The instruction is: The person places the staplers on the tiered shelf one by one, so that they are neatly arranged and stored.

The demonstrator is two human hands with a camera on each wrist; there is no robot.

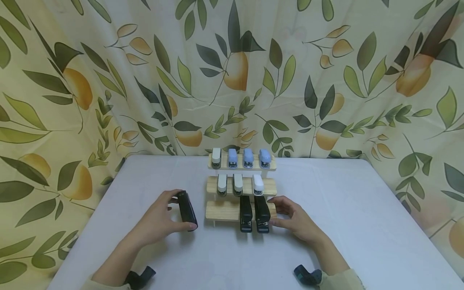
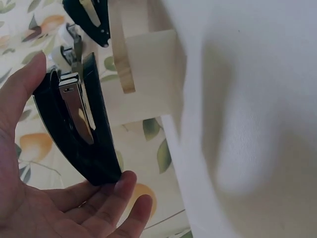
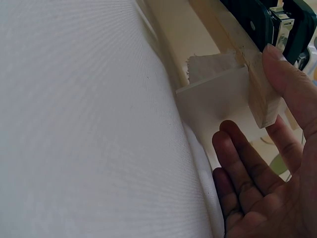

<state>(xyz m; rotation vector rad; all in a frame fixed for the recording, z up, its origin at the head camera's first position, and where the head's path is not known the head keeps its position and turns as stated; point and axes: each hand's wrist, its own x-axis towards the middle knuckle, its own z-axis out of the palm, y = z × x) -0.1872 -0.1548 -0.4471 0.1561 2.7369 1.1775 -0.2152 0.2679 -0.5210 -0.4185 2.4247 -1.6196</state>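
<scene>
My left hand (image 1: 159, 219) grips a black stapler (image 1: 186, 211) between thumb and fingers, above the table left of a tiered wooden display rack (image 1: 222, 211). In the left wrist view the stapler (image 2: 101, 153) shows its metal magazine, with the thumb at one end and fingertips at the other. At the rack's right side, my right hand (image 1: 295, 219) holds the end of the lowest shelf (image 3: 265, 101), thumb at its front edge and a finger behind. Two black staplers (image 1: 245, 215) stand side by side on that shelf, the right one close to this hand.
Three white staplers (image 1: 237, 183) stand on the middle shelf. The top shelf carries one white stapler (image 1: 216, 157) and three blue ones (image 1: 248, 157). A white cloth covers the table (image 1: 344, 201). Behind hangs a leaf-and-fruit patterned curtain (image 1: 275, 100).
</scene>
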